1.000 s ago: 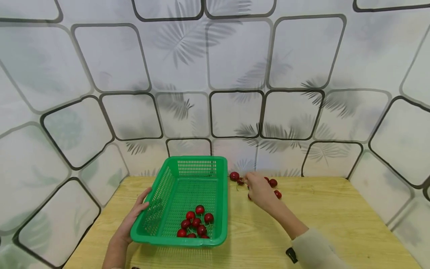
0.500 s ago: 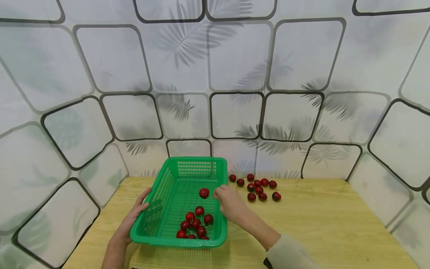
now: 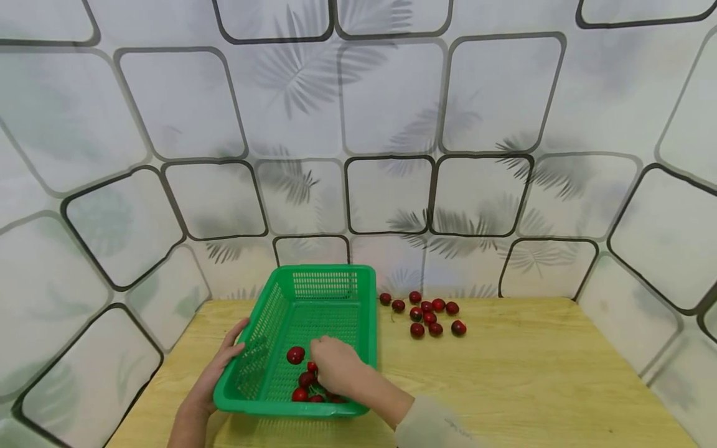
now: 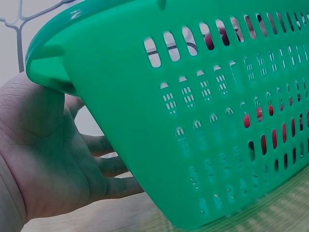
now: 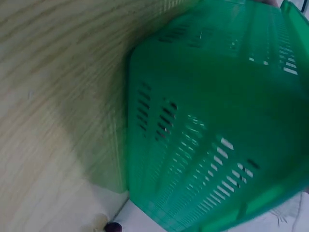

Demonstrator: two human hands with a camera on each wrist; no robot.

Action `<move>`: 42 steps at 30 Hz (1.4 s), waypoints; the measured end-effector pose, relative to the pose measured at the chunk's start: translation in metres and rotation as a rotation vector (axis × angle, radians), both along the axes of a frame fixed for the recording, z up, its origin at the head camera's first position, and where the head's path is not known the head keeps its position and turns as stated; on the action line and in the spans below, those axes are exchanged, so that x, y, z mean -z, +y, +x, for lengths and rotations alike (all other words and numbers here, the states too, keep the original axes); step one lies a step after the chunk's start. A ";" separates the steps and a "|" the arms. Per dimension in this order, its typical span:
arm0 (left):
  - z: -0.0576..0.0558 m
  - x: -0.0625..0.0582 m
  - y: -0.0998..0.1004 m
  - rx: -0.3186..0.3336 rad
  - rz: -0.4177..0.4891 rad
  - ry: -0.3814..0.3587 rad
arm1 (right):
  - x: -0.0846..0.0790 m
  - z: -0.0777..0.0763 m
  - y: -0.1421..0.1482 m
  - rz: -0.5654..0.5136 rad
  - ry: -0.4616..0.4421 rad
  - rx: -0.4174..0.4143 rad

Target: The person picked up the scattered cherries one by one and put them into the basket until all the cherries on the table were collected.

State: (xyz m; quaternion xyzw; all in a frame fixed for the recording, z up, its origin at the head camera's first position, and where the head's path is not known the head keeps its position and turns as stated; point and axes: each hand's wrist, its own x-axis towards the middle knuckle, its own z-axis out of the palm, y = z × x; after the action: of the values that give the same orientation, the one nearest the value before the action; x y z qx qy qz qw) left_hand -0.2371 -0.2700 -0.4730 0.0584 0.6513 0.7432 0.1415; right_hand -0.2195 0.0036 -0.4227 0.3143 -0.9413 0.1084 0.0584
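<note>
A green plastic basket (image 3: 366, 311) stands on the table with several dark red cherries (image 3: 300, 394) at its near end. At its left side my left hand (image 3: 210, 373) holds the basket, the thumb at the rim and the fingers along the outer wall; the left wrist view shows this hand (image 4: 58, 150) beside the basket wall. My right hand (image 3: 338, 367) is inside the basket, over the near cherries and partly covering them. By its fingertips is a single cherry (image 3: 295, 355), seemingly held by its stem, which is too small to make out. The right wrist view shows the basket's outer wall (image 5: 207, 96), not the fingers.
More cherries (image 3: 429, 318) lie in a loose group on the wooden table (image 3: 504, 373), right of the basket near the back edge. A patterned cloth (image 3: 392, 193) hangs behind the table and along both sides.
My right hand has gone from the cherry group on the table over the basket's right rim and down inside, bringing one cherry along. The left hand stays at the basket's left side.
</note>
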 end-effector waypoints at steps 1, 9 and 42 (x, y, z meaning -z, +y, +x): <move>0.000 0.000 0.000 0.001 -0.002 -0.002 | 0.002 0.000 -0.003 0.001 -0.011 0.003; -0.001 0.000 0.002 0.003 -0.007 -0.011 | 0.017 -0.004 -0.010 -0.071 -0.094 0.020; 0.000 0.000 0.001 0.024 0.008 -0.008 | 0.025 -0.011 -0.005 -0.097 -0.274 -0.006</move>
State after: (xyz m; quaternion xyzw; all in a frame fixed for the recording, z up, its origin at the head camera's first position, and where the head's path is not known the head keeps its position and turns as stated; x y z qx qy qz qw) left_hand -0.2374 -0.2694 -0.4734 0.0637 0.6472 0.7442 0.1526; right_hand -0.2307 -0.0013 -0.4476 0.2961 -0.9332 0.1959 -0.0559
